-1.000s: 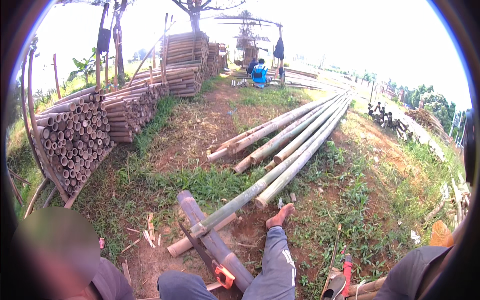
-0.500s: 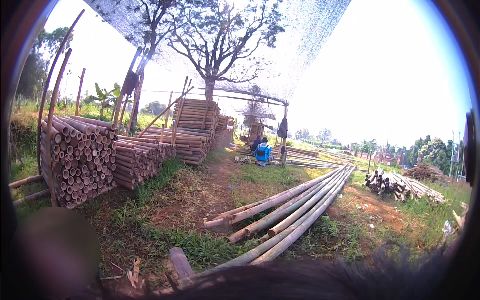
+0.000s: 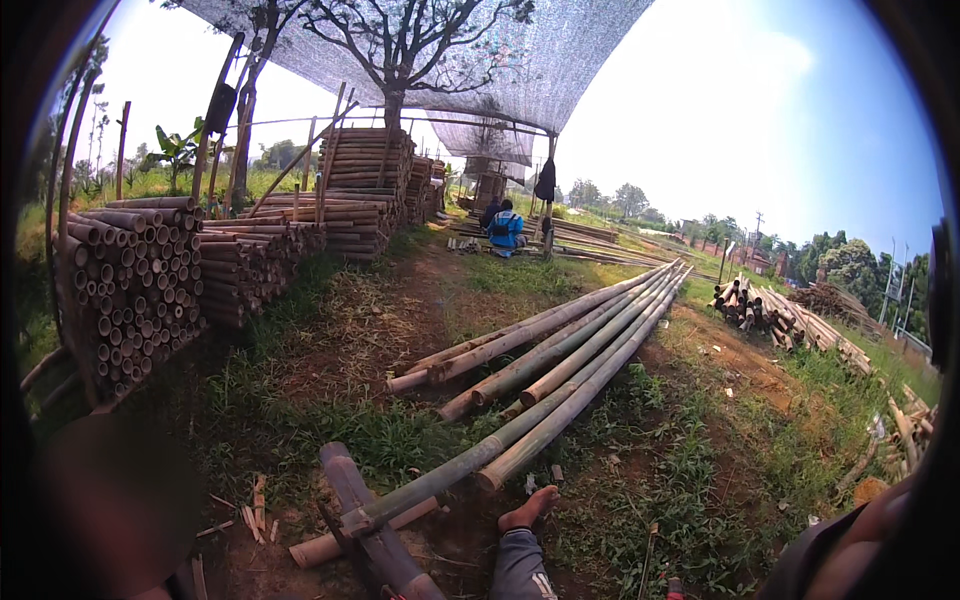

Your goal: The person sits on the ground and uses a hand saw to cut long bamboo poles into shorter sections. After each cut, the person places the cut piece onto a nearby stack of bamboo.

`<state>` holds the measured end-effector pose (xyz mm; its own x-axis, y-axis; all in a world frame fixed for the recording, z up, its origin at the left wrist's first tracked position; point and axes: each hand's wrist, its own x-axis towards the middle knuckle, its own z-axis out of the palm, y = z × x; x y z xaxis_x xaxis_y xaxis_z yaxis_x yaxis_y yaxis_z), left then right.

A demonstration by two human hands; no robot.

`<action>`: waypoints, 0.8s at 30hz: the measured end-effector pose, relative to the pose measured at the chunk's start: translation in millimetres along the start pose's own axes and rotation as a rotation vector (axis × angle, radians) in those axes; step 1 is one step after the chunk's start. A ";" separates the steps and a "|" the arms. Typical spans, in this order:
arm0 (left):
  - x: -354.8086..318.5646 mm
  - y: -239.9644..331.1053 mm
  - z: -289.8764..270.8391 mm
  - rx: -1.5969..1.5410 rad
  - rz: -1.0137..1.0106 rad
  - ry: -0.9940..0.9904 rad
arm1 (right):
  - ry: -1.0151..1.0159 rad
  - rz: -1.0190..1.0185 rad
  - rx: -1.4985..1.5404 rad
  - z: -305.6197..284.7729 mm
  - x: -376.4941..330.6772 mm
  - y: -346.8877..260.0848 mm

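Note:
Neither of my hands can be made out. A long greenish bamboo pole lies with its near end across a thick, dark bamboo crosspiece at the lower left. Beneath it, the cut end of another bamboo piece pokes out. A dark narrow strip leans beside the crosspiece; its kind is unclear. Close to the poles, a bare foot and a grey trouser leg come up from the lower edge. At the lower right is a shadowed limb, whether arm or knee I cannot tell.
More long bamboo poles run away over grass and soil. Stacked bamboo stands at the left, a smaller heap at the right. A person in blue sits far off under a shade net. A blurred dark patch covers the lower left.
My view has tilted down and shifted slightly right. The near pole ends, crosspiece, foot and trouser leg have come into sight, and the dark hair-like fringe along the lower edge is gone.

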<state>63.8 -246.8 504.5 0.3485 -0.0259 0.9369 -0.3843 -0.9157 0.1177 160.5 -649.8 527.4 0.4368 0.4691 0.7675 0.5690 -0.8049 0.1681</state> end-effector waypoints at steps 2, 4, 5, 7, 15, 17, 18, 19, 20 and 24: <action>-7.0 0.9 -2.5 -0.008 0.015 0.011 | -0.001 -0.011 -0.003 -1.5 -6.6 -1.2; -10.7 2.7 -5.3 -0.027 0.048 0.035 | 0.002 -0.022 -0.006 -2.9 -12.5 -4.4; -11.0 5.8 -7.3 -0.048 0.081 0.059 | 0.011 -0.030 -0.008 -5.6 -14.4 -5.1; -16.5 11.3 -12.6 -0.119 0.192 0.194 | 0.039 -0.061 -0.034 -12.4 -18.9 -9.0; -61.0 -26.1 113.3 -0.595 0.057 0.110 | 0.446 -0.107 0.159 -10.9 -85.9 -39.1; -96.0 -73.6 141.2 -0.321 -0.146 -0.367 | 0.402 0.235 0.493 60.3 -104.7 -38.7; -129.0 -108.6 169.7 -0.195 -0.243 -0.588 | 0.231 0.447 0.626 101.5 -124.2 -33.3; -177.7 -147.5 204.9 -0.031 -0.305 -0.780 | 0.005 0.589 0.631 141.1 -147.2 -36.0; -219.7 -172.4 235.9 0.065 -0.348 -0.947 | -0.170 0.687 0.602 193.2 -192.4 -39.6; -318.0 -203.7 351.4 0.267 -0.408 -1.320 | -0.637 0.429 0.123 289.3 -352.2 -98.0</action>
<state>331.7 -193.0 67.0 0.9864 0.0407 -0.1594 0.0567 -0.9936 0.0973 152.5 -631.1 61.6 0.9314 0.2736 0.2399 0.3163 -0.9347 -0.1620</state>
